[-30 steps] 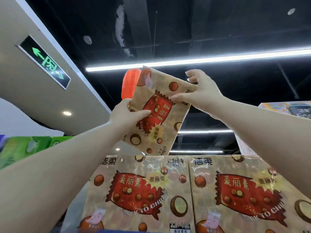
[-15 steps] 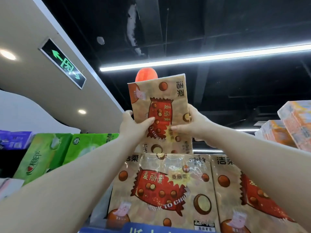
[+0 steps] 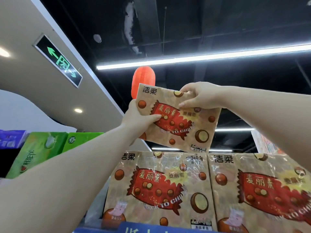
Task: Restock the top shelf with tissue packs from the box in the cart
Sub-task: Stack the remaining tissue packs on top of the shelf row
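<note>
Turned from upright to sideways, the pack [image 3: 178, 121] now hangs tilted just above the shelved packs [image 3: 159, 182], left grip [image 3: 136, 118] pinching its left edge, right grip [image 3: 200, 96] curled over its top corner; probably light, soft and film-slick, it is best held by opposite edges.

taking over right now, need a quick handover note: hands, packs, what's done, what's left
Hands: the left hand grips the lower left edge of the held tissue pack, thumb across its front. The right hand pinches its upper right edge.
Things: the pack is in the air, tilted, above the left shelf pack and right shelf pack, which stand side by side. Green packs sit to their left.
Done: two matching packs shelved.
Left: set this pack down, probably on top of them. The box and cart are out of view.
</note>
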